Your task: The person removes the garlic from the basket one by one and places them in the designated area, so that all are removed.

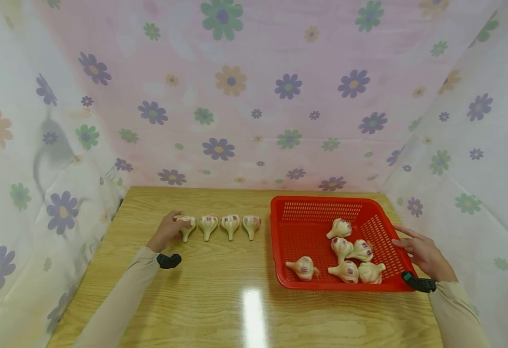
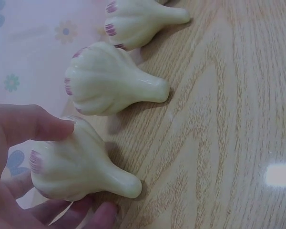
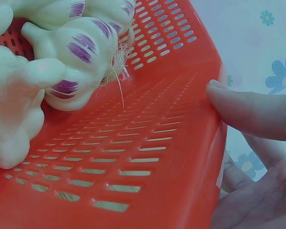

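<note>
At the left end of a row, my left hand (image 1: 165, 233) holds a white garlic bulb (image 1: 187, 226) with purple streaks. In the left wrist view its thumb (image 2: 52, 128) lies over that bulb (image 2: 78, 167), with the other fingers around the far side. Three more garlic bulbs (image 1: 230, 223) continue the row to the right, stems toward me. My right hand (image 1: 425, 253) grips the right edge of a red plastic basket (image 1: 275, 241). In the right wrist view the thumb (image 3: 248, 107) presses the rim while the other fingers are outside the wall, partly hidden.
Several garlic bulbs (image 1: 345, 271) lie inside the basket, mostly toward its right side. Both stand on a wood-grain table (image 1: 202, 295), with a bright reflection near the front. Flower-patterned cloth (image 1: 254, 96) encloses the back and both sides.
</note>
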A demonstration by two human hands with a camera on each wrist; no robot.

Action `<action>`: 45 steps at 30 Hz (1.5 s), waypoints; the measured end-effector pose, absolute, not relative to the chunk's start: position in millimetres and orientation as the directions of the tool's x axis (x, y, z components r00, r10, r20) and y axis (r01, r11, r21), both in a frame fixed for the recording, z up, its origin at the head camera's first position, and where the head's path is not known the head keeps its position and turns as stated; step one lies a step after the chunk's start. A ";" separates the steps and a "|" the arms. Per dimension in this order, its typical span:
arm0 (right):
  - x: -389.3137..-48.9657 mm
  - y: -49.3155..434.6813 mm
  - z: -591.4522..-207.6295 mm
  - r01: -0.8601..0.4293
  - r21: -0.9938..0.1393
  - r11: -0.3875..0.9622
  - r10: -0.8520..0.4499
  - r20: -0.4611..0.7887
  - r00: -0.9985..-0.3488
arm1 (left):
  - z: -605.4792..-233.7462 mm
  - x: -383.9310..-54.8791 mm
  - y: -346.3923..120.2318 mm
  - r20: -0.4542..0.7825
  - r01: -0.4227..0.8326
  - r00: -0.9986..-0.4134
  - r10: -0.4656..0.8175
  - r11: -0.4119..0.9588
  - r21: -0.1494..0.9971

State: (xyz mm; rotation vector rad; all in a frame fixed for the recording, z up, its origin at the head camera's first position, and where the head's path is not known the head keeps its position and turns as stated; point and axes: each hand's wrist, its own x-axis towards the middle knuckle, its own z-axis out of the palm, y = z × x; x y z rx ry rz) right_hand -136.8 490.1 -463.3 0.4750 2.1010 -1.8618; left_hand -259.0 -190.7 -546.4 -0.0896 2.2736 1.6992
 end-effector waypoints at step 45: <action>-136.7 491.9 -462.4 0.411 -0.883 0.227 0.020 -0.417 -0.909 | -503.2 -247.7 -181.0 -0.207 -0.172 -0.973 0.102 0.272 0.947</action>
